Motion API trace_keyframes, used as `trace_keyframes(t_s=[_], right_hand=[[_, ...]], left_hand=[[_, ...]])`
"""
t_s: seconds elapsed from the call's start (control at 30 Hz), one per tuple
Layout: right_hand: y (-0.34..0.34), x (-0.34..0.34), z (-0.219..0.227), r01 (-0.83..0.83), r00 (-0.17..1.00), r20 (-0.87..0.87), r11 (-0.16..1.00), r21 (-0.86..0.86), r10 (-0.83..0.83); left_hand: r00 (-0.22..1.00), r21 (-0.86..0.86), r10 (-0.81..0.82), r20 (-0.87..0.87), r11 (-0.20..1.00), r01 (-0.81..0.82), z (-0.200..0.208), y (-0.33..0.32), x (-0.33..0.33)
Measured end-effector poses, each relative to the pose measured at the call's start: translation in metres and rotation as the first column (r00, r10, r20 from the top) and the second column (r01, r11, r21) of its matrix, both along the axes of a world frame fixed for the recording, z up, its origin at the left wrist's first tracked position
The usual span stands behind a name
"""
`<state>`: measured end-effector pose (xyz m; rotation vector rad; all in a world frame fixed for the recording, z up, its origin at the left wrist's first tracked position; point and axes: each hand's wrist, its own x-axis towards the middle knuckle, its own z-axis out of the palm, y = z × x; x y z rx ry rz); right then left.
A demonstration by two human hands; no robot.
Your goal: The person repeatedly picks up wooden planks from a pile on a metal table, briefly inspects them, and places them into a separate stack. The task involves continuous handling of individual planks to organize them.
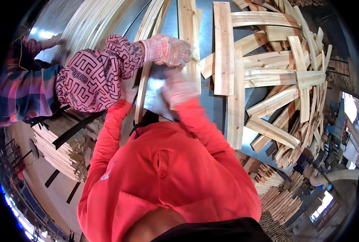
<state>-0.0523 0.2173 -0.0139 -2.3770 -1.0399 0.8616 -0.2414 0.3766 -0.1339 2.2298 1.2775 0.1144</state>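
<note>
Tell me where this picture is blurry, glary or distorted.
In the head view, the right hand is smeared, probably by motion, while the co-worker's gloved hand looks sharper; in the head view, the metal table throws whitish glare between boards; in the head view, a window at lower right is washed out, and the fisheye image ends in black.

woodworking workshop | heaped boards (308,78) | metal worktable (153,94) | timber stacks (58,149) | pale duct (340,175)

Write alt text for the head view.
A red-sleeved person's blurred right hand is near a wooden board on a metal table, left hand beside a narrow strip. A co-worker's gloved hand reaches over the board; boards lie piled at right.
</note>
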Motion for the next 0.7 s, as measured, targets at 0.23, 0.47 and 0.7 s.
trace_keyframes(t_s=[0.23, 0.47, 0.7], right_hand=[[-0.072, 0.109, -0.042, 0.381, 0.794, 0.593, 0.871, -0.311, -0.135], [-0.042, 0.092, -0.046, 0.531, 0.845, -0.108, 0.797, 0.288, -0.525], [0.048, -0.011, 0.002, 0.756, 0.626, -0.771, 0.334, 0.563, -0.118]], left_hand=[[0.999, -0.065, 0.036, -0.017, 0.997, -0.037, -0.010, 0.003, 0.007], [0.964, 0.039, -0.052, -0.259, 0.997, 0.064, 0.096, -0.011, 0.015], [0.825, -0.184, -0.306, 0.475, 0.882, 0.434, 0.182, -0.054, 0.042]])
